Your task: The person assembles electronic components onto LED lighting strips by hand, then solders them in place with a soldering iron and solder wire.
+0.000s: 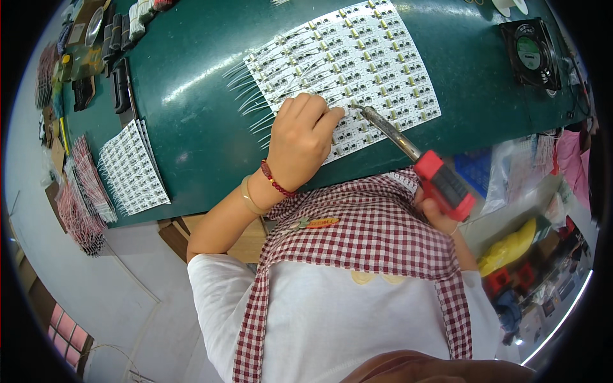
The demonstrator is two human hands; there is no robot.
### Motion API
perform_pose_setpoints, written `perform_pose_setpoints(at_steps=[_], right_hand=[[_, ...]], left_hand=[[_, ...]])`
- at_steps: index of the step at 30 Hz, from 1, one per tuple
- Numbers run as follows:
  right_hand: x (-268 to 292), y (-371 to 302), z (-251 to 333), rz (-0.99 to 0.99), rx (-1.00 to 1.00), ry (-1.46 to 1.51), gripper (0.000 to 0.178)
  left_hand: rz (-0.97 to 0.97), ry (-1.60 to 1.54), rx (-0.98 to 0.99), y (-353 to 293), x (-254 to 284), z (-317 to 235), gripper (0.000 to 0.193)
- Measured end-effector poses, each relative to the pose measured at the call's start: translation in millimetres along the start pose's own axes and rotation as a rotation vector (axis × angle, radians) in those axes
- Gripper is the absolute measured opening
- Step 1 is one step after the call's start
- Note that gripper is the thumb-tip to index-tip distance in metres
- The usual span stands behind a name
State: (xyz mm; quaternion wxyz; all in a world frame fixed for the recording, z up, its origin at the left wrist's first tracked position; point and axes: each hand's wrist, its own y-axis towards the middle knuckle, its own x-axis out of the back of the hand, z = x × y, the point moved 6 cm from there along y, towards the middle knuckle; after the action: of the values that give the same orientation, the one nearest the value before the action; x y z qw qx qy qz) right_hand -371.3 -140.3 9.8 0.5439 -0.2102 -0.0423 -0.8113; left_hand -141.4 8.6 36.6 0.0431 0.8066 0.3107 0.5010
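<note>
A white sheet of small circuit boards (408, 76) lies on the green table, with rows of tiny parts and thin white wires (255, 108) sticking out past its left edge. My left hand (300, 137) rests over the sheet's lower part, fingers bent and closed together at the tips. What they pinch is too small to make out. My right hand (437, 216) grips a soldering iron (440, 182) by its red and black handle, which partly hides the fingers. The iron's metal tip touches or hovers just above the sheet, right beside my left fingertips.
Another stack of circuit sheets (134, 169) lies at the left, near bundles of red and white wires (83, 204). A black fan (530, 54) stands at the far right. A black-handled tool (121, 89) and wire bundles (137, 22) lie at the back left.
</note>
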Motion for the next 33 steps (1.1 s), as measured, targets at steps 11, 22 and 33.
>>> perform_pose_setpoints(at_steps=[11,22,33], right_hand=[[-3.7,3.0,2.3,0.031,0.043,-0.12,0.02],[4.0,-4.0,-0.8,-0.041,-0.009,0.07,0.029],[-0.2,-9.3,-2.9,-0.014,-0.011,0.048,0.032]], left_hand=[[0.046,0.062,-0.047,1.2,-1.0,-4.7,0.027],[0.066,0.159,-0.065,3.5,0.1,-6.4,0.024],[0.036,0.116,-0.089,-3.7,-0.5,-10.8,0.028]])
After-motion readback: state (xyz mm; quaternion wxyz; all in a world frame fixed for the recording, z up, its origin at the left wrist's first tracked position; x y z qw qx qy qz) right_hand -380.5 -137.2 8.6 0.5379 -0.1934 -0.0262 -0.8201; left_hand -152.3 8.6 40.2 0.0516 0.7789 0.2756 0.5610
